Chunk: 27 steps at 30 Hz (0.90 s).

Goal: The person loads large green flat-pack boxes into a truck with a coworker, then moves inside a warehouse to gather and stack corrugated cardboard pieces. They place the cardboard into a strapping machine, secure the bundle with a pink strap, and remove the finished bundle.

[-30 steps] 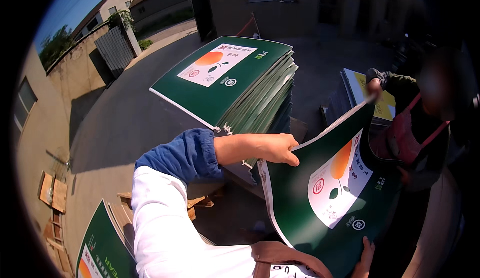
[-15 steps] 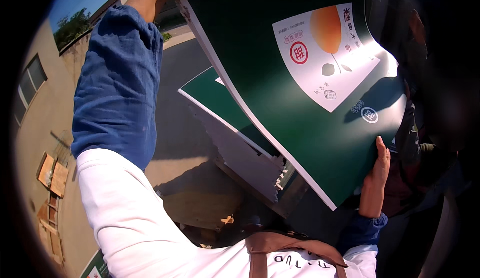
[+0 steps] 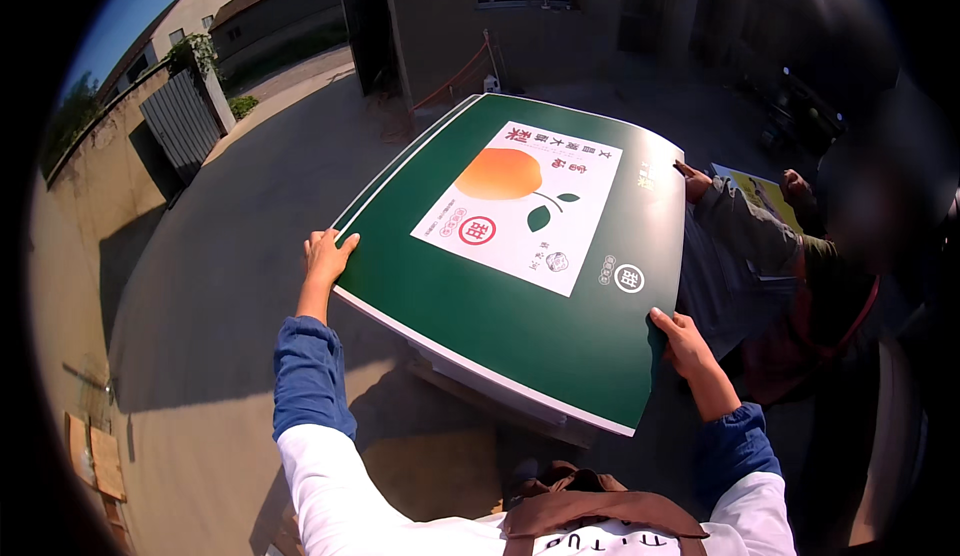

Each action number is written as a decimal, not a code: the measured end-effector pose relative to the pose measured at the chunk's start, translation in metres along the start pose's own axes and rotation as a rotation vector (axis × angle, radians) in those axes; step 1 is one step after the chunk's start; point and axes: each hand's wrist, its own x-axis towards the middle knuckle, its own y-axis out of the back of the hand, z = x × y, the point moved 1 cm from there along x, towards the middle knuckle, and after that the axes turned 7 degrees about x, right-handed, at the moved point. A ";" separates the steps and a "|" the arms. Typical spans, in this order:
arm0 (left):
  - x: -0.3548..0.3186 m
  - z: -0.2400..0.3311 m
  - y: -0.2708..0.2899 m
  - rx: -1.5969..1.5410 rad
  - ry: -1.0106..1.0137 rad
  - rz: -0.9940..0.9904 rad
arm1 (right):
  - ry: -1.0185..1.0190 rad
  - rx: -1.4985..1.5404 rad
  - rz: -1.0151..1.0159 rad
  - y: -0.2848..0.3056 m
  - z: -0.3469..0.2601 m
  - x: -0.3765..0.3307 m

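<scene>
A large dark green printed sheet (image 3: pixel 400 256), seemingly cardboard, lies nearly level in front of me. Its white panel (image 3: pixel 590 171) shows an orange fruit with green leaves. My left hand (image 3: pixel 325 264) grips the left edge, thumb resting on the printed face. At the near right edge, my right hand (image 3: pixel 688 346) holds on with its thumb on top and its other fingers partly hidden beneath. Under the sheet a pale stack (image 3: pixel 500 396) shows along the near side; how closely the sheet rests on it I cannot tell.
On the right a co-worker's hand (image 3: pixel 695 182) reaches the sheet's far right corner. That person's other hand (image 3: pixel 797 188) is beside a yellow printed sheet (image 3: pixel 755 196). Wooden boards (image 3: pixel 95 456) lie at lower left. A metal gate (image 3: pixel 182 121) stands at far left.
The sheet has come down from a raised, steeply tilted position to nearly level. My left hand has dropped from high up to the left edge. The view has swung up toward the yard.
</scene>
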 end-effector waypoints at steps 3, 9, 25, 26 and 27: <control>0.023 -0.029 -0.021 -0.139 -0.070 -0.136 | 0.012 -0.029 0.030 -0.009 0.005 0.007; 0.046 -0.032 -0.012 -0.171 -0.076 -0.243 | 0.081 0.058 0.058 -0.008 0.018 0.012; 0.021 -0.017 -0.002 -0.355 -0.118 -0.496 | 0.223 -0.380 0.199 -0.008 -0.024 0.014; 0.020 -0.010 -0.008 -0.394 -0.119 -0.500 | 0.182 -0.481 0.216 -0.005 -0.028 0.011; 0.015 -0.010 -0.009 -0.357 -0.138 -0.431 | 0.135 -0.579 0.235 -0.002 -0.033 0.010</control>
